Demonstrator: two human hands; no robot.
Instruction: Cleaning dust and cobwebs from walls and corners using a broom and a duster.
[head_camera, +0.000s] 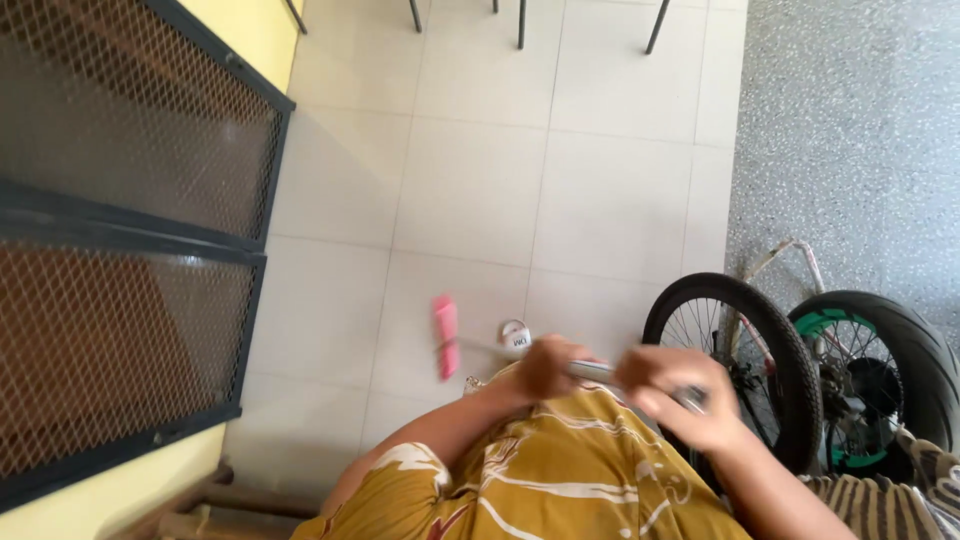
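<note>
My left hand (545, 367) and my right hand (682, 397) both grip a thin grey metal rod (598, 371) held crosswise in front of my chest. The rod runs left past my left hand to a pink piece (446, 336) at its end. A small round white part (515, 335) shows just beside my left hand; I cannot tell whether it is on the rod or on the floor. Both hands are blurred. My yellow patterned shirt (560, 470) fills the bottom of the view.
A thin black bicycle wheel (740, 350) stands right of my right hand, with a fat tyre on a green rim (880, 370) beyond it. A dark metal mesh door (130, 250) lines the left. Pale floor tiles (500, 180) lie ahead; chair legs (521, 25) at the top.
</note>
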